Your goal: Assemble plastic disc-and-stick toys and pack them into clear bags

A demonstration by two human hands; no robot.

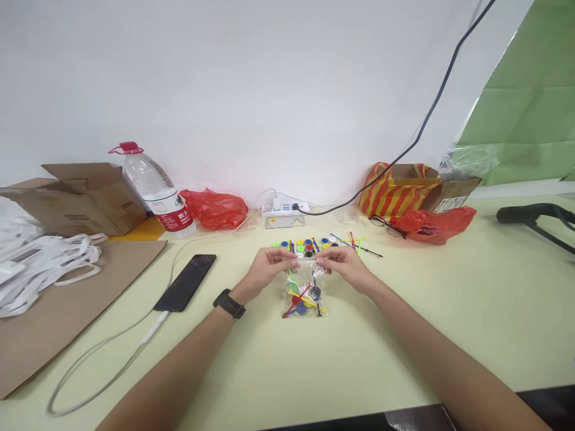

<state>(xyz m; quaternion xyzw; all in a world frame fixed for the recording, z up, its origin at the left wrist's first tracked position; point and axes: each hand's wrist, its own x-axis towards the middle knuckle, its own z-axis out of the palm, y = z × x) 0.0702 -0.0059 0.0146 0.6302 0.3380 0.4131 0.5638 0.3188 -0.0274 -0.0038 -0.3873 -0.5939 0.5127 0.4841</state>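
A clear plastic bag (305,293) hangs between my hands at the middle of the table, pinched along its top edge. My left hand (273,266) grips the bag's left top corner between thumb and fingers, and my right hand (345,266) pinches the right one. Inside it show small round discs and thin arrow-shaped sticks in red, yellow, blue, green, white and black. Behind the bag lie rows of coloured discs (308,242), partly hidden by my fingers. Several loose coloured sticks (359,242) lie to their right.
A black phone (185,284) on a white cable lies left. Behind stand a water bottle (164,197), a cardboard box (85,200), a red bag (213,209), a power strip (283,206) and a striped bag (399,194). White straps (58,263) lie on brown cardboard (54,326).
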